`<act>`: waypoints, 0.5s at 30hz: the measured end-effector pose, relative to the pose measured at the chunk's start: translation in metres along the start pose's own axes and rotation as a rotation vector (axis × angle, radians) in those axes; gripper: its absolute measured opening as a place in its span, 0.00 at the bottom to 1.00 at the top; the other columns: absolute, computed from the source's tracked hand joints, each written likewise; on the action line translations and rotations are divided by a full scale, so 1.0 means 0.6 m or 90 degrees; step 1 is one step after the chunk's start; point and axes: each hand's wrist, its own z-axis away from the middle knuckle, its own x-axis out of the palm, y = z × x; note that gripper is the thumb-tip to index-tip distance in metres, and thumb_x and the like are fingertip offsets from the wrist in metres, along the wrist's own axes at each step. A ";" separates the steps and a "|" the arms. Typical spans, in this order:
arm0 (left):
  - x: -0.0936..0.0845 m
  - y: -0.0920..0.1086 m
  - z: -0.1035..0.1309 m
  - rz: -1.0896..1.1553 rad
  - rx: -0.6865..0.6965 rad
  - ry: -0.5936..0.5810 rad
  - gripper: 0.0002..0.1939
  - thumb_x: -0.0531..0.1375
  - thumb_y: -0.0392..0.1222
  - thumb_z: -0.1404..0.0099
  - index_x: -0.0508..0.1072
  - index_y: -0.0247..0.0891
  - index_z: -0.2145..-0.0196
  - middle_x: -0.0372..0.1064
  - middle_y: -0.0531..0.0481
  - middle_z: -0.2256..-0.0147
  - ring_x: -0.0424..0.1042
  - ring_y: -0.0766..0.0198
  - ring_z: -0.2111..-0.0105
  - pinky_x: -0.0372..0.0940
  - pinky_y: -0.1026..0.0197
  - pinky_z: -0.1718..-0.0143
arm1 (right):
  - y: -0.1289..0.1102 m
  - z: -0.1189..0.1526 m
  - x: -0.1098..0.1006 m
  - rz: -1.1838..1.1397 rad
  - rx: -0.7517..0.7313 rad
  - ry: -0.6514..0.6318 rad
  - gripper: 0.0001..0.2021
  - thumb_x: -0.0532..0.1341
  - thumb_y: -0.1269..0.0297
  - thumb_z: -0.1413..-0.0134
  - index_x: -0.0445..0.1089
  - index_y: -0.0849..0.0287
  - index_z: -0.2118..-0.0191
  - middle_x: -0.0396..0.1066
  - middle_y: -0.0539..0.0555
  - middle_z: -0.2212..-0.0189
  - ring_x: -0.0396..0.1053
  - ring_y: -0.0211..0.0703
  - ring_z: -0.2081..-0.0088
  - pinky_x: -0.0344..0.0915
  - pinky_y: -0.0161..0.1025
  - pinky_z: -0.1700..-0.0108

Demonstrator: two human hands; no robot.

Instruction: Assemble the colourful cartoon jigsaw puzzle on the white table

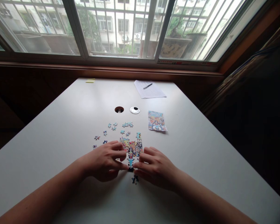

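A partly joined jigsaw puzzle (132, 145) with a crowded, colourful picture lies on the white table. At its near end a narrow strip of blue and black puzzle pieces (130, 162) points towards me. My left hand (107, 160) is at the strip's left side, fingers curled, one fingertip against the lowest piece. From the right, my right hand (155, 166) touches the same piece with its fingertips, the other fingers bent. The hands hide parts of the puzzle's lower sides. Just below them lies a loose dark-and-blue puzzle piece (135, 179).
Loose puzzle pieces (114, 125) are scattered left of and beyond the puzzle. A picture sheet (156, 120) lies to the right. Farther off are a round cable hole (119, 109), its metal cover (134, 109), papers (149, 90) with a pen (147, 86), and yellow notes (90, 80).
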 end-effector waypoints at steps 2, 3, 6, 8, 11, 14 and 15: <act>0.001 -0.001 0.001 -0.005 0.000 0.002 0.21 0.63 0.34 0.44 0.75 0.49 0.52 0.68 0.49 0.65 0.64 0.56 0.63 0.65 0.52 0.61 | -0.001 -0.001 0.000 0.005 0.001 0.004 0.08 0.59 0.58 0.34 0.72 0.54 0.60 0.69 0.51 0.69 0.60 0.45 0.64 0.52 0.42 0.62; 0.003 -0.001 0.001 -0.009 -0.004 0.003 0.21 0.62 0.34 0.43 0.74 0.49 0.52 0.68 0.49 0.65 0.63 0.56 0.63 0.65 0.52 0.61 | -0.002 -0.001 0.001 0.007 0.005 0.007 0.08 0.59 0.58 0.34 0.72 0.55 0.60 0.69 0.51 0.69 0.60 0.45 0.64 0.51 0.42 0.62; 0.007 -0.004 0.003 -0.027 -0.026 0.017 0.22 0.61 0.33 0.42 0.73 0.46 0.49 0.70 0.48 0.62 0.64 0.55 0.61 0.65 0.51 0.58 | -0.003 -0.002 0.001 0.016 0.023 0.019 0.09 0.60 0.56 0.34 0.72 0.56 0.60 0.70 0.52 0.68 0.60 0.45 0.64 0.51 0.43 0.62; 0.010 -0.006 0.004 -0.038 -0.034 0.032 0.24 0.60 0.32 0.41 0.72 0.45 0.47 0.72 0.47 0.56 0.65 0.54 0.56 0.65 0.49 0.53 | -0.005 -0.002 0.002 0.020 0.026 0.022 0.10 0.60 0.55 0.35 0.72 0.56 0.60 0.70 0.52 0.68 0.60 0.44 0.64 0.50 0.43 0.63; 0.016 -0.009 0.005 -0.057 -0.031 0.048 0.25 0.60 0.31 0.41 0.71 0.44 0.46 0.73 0.48 0.49 0.65 0.52 0.48 0.63 0.48 0.47 | -0.008 -0.003 0.006 0.028 0.027 0.024 0.10 0.60 0.56 0.35 0.72 0.56 0.61 0.70 0.52 0.69 0.60 0.44 0.65 0.50 0.43 0.63; 0.020 -0.011 0.006 -0.074 -0.022 0.045 0.25 0.60 0.30 0.41 0.71 0.44 0.46 0.73 0.49 0.47 0.64 0.51 0.44 0.62 0.48 0.46 | -0.010 -0.005 0.010 0.035 0.030 0.029 0.09 0.60 0.57 0.35 0.71 0.56 0.62 0.71 0.52 0.68 0.60 0.44 0.65 0.49 0.43 0.63; 0.021 -0.012 0.006 -0.076 -0.019 0.042 0.25 0.60 0.30 0.41 0.72 0.45 0.46 0.73 0.50 0.47 0.64 0.51 0.44 0.62 0.48 0.46 | -0.011 -0.006 0.010 0.036 0.028 0.031 0.08 0.60 0.58 0.35 0.71 0.56 0.62 0.71 0.52 0.69 0.60 0.44 0.65 0.49 0.43 0.63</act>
